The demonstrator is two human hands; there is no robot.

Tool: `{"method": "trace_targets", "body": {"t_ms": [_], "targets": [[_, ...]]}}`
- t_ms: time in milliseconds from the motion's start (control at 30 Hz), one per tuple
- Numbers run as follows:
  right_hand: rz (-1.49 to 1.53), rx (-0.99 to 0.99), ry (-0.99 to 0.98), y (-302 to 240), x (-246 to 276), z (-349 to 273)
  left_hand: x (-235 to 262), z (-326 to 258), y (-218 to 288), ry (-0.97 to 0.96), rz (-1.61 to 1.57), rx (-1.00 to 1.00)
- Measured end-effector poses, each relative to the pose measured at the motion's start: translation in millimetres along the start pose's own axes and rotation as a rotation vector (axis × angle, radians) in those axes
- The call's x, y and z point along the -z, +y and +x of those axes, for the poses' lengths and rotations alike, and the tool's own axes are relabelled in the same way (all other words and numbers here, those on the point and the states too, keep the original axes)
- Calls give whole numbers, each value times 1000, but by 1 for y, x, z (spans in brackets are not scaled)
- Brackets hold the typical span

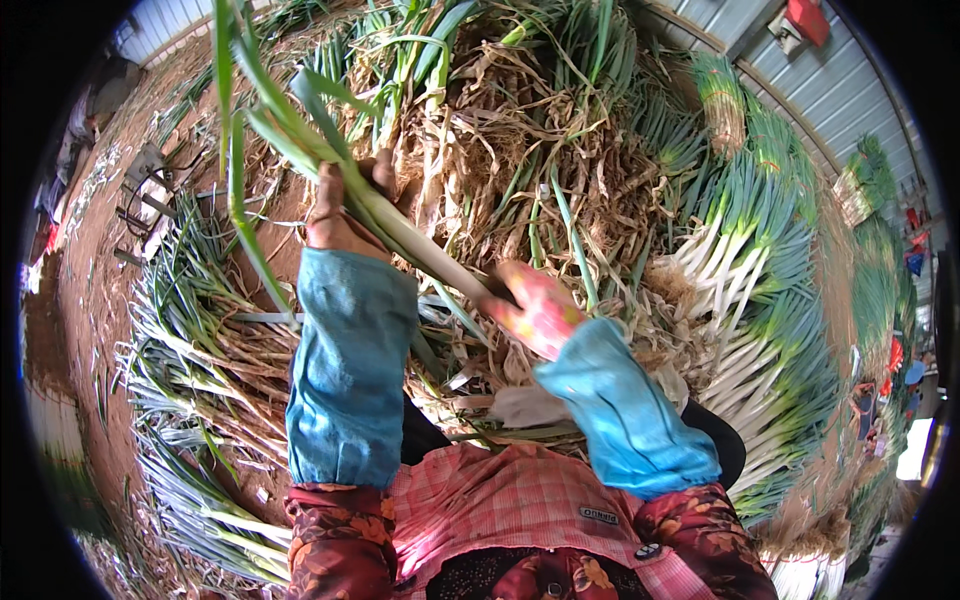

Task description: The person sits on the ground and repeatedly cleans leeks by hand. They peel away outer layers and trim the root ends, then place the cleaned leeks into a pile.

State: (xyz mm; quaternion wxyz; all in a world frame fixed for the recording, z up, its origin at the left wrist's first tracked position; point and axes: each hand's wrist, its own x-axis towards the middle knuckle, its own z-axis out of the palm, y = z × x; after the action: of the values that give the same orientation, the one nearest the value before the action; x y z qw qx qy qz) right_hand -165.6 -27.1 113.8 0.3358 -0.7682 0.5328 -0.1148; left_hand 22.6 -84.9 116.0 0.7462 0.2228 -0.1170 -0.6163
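A long green onion [420,245] slants across the space before me, leaves to the upper left and white shank toward the lower right. Around its green part, just below where the leaves spread, my left hand [345,210] is closed. My right hand [535,308], in a pink and yellow patterned glove, is closed at the white end, hiding its tip. Both forearms wear blue sleeve covers. Under the right hand lie dry, peeled onion skins [530,405].
A tall heap of unpeeled onions with dry brown leaves [540,130] stands ahead. Cleaned white-stemmed onions [740,270] lie in rows at right. More onions [220,370] spread at left, near a metal frame [148,200]. Tied bundles [720,105] stand by the corrugated wall.
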Motion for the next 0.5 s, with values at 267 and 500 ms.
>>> {"method": "trace_targets", "body": {"t_ms": [267,500], "targets": [[170,125,107,34,-11,-19,7,15,28,28,30,-63],[286,-20,126,36,-30,-4,2,15,23,74,59,-174]]}}
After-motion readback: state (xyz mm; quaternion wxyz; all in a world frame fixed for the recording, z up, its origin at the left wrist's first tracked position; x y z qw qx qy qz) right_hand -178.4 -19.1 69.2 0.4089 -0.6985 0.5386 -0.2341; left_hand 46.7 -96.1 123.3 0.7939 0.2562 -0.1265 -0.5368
